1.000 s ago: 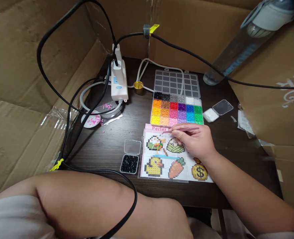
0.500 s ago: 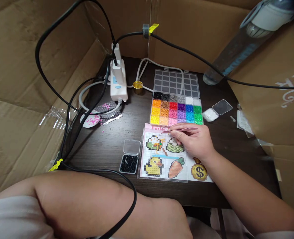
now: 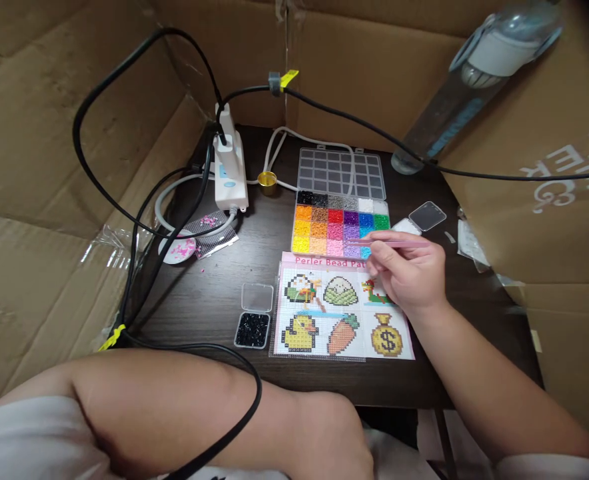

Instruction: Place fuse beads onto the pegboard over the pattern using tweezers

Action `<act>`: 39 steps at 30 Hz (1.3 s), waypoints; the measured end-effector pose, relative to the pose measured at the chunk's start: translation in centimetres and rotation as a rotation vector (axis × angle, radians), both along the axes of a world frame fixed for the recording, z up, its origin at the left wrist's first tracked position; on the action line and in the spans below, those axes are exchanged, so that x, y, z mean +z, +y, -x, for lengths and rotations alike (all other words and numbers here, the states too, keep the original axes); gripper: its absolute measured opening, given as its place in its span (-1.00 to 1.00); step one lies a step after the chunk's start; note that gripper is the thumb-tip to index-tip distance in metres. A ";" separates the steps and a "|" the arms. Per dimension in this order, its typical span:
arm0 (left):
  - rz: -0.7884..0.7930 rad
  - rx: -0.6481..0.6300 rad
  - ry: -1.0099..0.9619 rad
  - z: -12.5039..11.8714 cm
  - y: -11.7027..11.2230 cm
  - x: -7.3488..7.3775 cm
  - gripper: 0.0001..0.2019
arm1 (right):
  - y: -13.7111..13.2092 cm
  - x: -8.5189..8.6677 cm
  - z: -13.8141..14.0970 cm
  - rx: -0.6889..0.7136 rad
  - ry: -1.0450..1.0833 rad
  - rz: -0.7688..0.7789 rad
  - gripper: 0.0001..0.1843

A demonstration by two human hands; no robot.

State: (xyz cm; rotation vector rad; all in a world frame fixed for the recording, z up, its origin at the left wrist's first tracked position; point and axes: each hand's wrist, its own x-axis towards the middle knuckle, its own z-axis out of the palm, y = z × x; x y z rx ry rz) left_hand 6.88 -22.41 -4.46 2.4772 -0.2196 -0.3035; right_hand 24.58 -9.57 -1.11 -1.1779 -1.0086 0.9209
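My right hand (image 3: 408,270) pinches pink tweezers (image 3: 399,244), whose tips point left above the pink and purple compartments of a bead box (image 3: 335,217). Whether the tips hold a bead is too small to tell. Below the box lies a Perler bead pattern sheet (image 3: 389,343), printed with a duck, a carrot, a money bag and other pictures. A clear pegboard (image 3: 319,358) covers its left part, with some coloured beads near the top left picture. My left hand (image 3: 332,433) rests low at the table's front edge, its fingers hidden.
A small open case of black beads (image 3: 252,330) stands left of the sheet. Further left are a white dish of pink beads (image 3: 178,248), a power strip (image 3: 231,190) and looping black cables (image 3: 77,133). A gold cup (image 3: 267,183) and a bottle (image 3: 454,100) stand behind.
My right hand has moved right and slightly up with the tweezers, from over the pattern's top left picture to the bead box. The camera view has shifted a little.
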 end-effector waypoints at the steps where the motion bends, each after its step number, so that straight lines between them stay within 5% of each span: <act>1: 0.060 -0.108 0.032 -0.5 1.0 -0.4 -0.70 | 0.2 0.3 -0.5 -0.025 0.054 -0.016 -0.92; 4: 0.098 -0.216 0.106 -1.3 2.7 -0.4 -0.57 | 1.0 1.2 -2.2 -0.075 0.217 -0.034 -0.89; 12: 0.029 -0.155 0.008 -0.2 2.4 1.0 -0.64 | 2.5 1.9 -5.3 -0.246 0.502 0.033 -0.82; 21: 0.051 -0.129 -0.007 0.2 2.0 -0.6 -0.63 | 2.7 1.6 -6.2 -0.293 0.459 0.030 -0.92; 35: -0.051 -0.113 -0.095 0.2 2.6 1.1 -0.73 | 2.2 2.2 -5.9 -0.243 0.507 0.060 -1.00; 39: -0.060 -0.148 -0.069 0.1 2.9 1.7 -0.75 | 2.3 1.9 -6.2 -0.206 0.514 0.065 -0.87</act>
